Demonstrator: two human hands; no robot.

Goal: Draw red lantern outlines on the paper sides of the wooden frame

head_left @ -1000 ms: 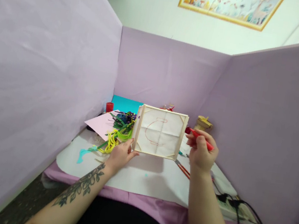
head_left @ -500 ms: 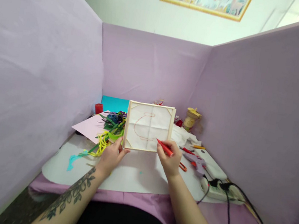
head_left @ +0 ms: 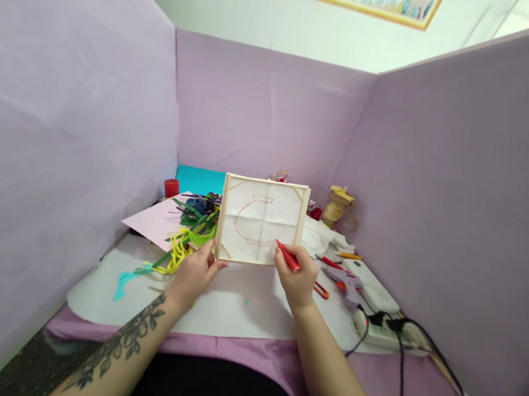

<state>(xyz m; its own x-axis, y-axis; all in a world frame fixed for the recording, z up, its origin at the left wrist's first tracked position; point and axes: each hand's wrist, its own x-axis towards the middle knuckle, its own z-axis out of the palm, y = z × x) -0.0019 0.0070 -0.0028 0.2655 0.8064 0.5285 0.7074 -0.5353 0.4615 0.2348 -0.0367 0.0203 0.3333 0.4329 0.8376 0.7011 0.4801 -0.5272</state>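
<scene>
Yellow and green strips [head_left: 180, 245] lie on the surface [head_left: 219, 312] at left. The left hand [head_left: 196, 272] pinches the near left corner of the upright framed panel [head_left: 251, 219], held above the surface. The right hand [head_left: 299, 278] pinches a red marker [head_left: 291, 259], its tip at the panel's lower right. Farther right lies a glue gun [head_left: 347, 285].

Marker [head_left: 289, 257] is red; frame [head_left: 222, 218] is cream, its white sheet [head_left: 285, 213] shows a thin red outline [head_left: 236, 217]; by the white worktop's [head_left: 225, 313] left edge, paper [head_left: 152, 220] is pink, scrap [head_left: 123, 282] cyan; near its right edge, glue gun [head_left: 347, 285] is lilac
</scene>
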